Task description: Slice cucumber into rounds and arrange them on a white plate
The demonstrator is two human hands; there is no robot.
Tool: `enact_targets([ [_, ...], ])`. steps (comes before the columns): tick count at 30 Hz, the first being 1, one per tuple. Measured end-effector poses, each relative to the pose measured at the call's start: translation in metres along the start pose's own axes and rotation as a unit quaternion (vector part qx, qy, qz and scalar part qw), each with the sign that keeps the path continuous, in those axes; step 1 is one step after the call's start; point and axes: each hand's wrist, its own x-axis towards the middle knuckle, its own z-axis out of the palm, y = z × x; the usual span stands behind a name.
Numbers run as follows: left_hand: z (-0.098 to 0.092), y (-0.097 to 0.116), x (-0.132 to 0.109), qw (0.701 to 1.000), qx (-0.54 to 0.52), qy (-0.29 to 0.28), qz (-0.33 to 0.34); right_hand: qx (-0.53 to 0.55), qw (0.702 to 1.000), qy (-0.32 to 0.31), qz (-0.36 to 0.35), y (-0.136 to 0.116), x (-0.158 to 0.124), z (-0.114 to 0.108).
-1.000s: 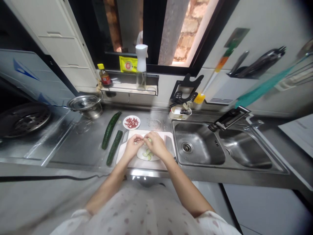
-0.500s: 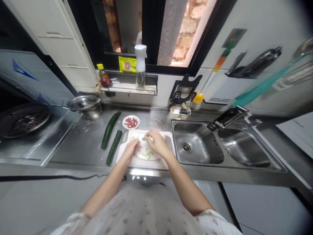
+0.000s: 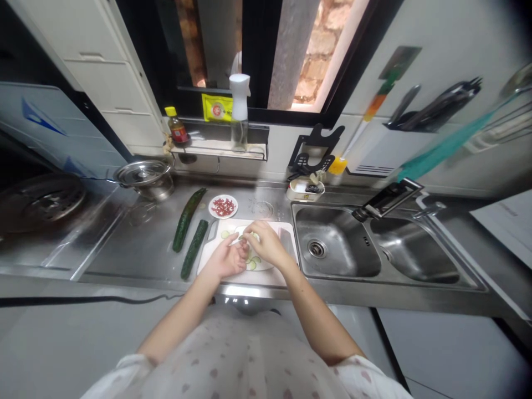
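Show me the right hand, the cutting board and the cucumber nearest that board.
Right hand (image 3: 266, 243): head view, back of the hand.
Cutting board (image 3: 270, 278): head view, bare strip near its front edge.
Cucumber nearest that board (image 3: 194, 250): head view, middle of its green skin.

A black-framed window (image 3: 260, 55) shows lit brickwork (image 3: 322, 41) above the steel counter (image 3: 124, 244).

The place is a kitchen. A metal tabletop (image 3: 137, 249) with a double sink (image 3: 341, 246) and a tap (image 3: 386, 201) shows it, as do a lidded pot (image 3: 145, 178), cucumbers (image 3: 188, 220) and a cutting board (image 3: 213, 244). Utensils (image 3: 443, 105) fill a wall holder (image 3: 384, 148); a sauce bottle (image 3: 178, 130) stands on a shelf (image 3: 211, 149).
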Motion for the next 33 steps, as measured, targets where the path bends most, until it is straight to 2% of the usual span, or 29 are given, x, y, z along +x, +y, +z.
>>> enact_targets([
  [6, 0.0, 0.009, -0.002, 0.995, 0.049, 0.042, 0.079, -0.005, 1.0, 0.004, -0.009, 0.004, -0.001, 0.002],
  [10, -0.003, 0.013, -0.001, 0.977, 0.116, 0.076, 0.159, -0.01, 1.0, 0.007, -0.011, 0.005, -0.001, 0.003],
  [18, 0.0, 0.014, -0.004, 0.936, 0.229, 0.071, 0.256, -0.007, 1.0, 0.005, -0.01, 0.004, -0.003, 0.005],
  [22, 0.008, 0.012, -0.009, 0.905, 0.281, 0.106, 0.301, -0.001, 1.0, 0.002, 0.005, 0.004, -0.005, 0.006],
  [27, 0.012, 0.011, -0.011, 0.848, 0.354, 0.156, 0.363, 0.009, 1.0, 0.005, 0.02, 0.003, -0.007, 0.008],
  [33, 0.01, 0.011, -0.011, 0.789, 0.426, 0.128, 0.423, 0.042, 0.998, 0.017, 0.044, 0.003, -0.007, 0.013],
])
